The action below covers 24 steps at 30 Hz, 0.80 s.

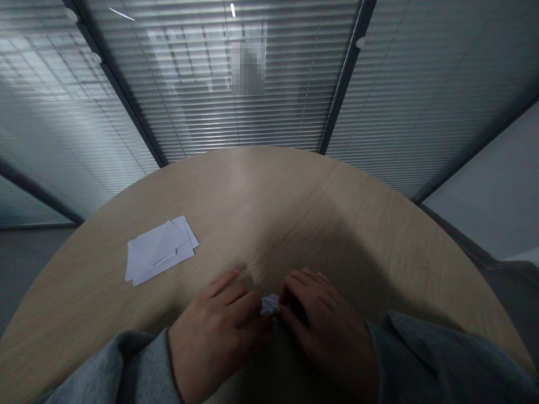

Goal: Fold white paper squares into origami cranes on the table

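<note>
Between my two hands is a small piece of folded or crumpled white paper [269, 303], just above or on the near part of the table. My left hand [223, 325] pinches its left side, with the fingers bent and the thumb mostly hidden. On the right side, my right hand [318, 320] grips the paper between thumb and curled fingertips. Most of the paper is covered by my fingers, so its full shape cannot be made out. Farther off to the left, several loose white paper sheets [154, 249] lie in an overlapping pile, apart from both hands.
A round wooden table [252, 185] spreads out under my hands. Behind its far edge stand glass panels with horizontal blinds [252, 123] and dark frames. A dark shape, possibly a chair [505, 280], is at the right beyond the table edge.
</note>
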Each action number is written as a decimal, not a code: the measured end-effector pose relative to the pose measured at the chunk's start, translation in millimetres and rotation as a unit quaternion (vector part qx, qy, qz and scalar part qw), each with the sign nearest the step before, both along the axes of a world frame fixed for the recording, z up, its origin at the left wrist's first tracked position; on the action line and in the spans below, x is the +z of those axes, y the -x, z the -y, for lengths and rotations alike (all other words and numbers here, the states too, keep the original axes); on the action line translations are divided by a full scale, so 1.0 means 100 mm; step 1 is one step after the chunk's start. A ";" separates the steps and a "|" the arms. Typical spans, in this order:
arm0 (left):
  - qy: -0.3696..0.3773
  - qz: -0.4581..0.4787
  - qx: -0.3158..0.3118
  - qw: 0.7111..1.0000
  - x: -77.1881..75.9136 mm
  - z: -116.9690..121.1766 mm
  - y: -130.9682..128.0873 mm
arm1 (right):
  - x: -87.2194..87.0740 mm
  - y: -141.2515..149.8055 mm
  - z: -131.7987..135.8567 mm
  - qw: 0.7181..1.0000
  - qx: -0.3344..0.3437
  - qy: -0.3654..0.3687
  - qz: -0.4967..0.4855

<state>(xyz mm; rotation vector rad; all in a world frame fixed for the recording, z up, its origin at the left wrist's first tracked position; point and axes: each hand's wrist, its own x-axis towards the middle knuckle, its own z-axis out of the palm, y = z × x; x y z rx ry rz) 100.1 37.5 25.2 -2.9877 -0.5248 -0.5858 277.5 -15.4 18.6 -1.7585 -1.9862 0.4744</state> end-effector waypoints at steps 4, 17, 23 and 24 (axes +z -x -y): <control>-0.002 -0.004 0.004 1.000 0.00 -0.01 -0.02 | 0.00 0.01 -0.01 1.000 -0.002 -0.010 0.008; 0.005 0.004 0.014 1.000 0.01 0.04 -0.03 | 0.00 -0.02 -0.01 1.000 -0.011 0.023 0.000; -0.007 0.010 0.012 1.000 0.00 0.07 -0.03 | 0.01 -0.07 0.03 1.000 -0.017 0.009 0.004; -0.010 0.013 0.012 1.000 0.00 0.07 -0.03 | 0.01 -0.08 0.03 1.000 -0.018 0.008 0.004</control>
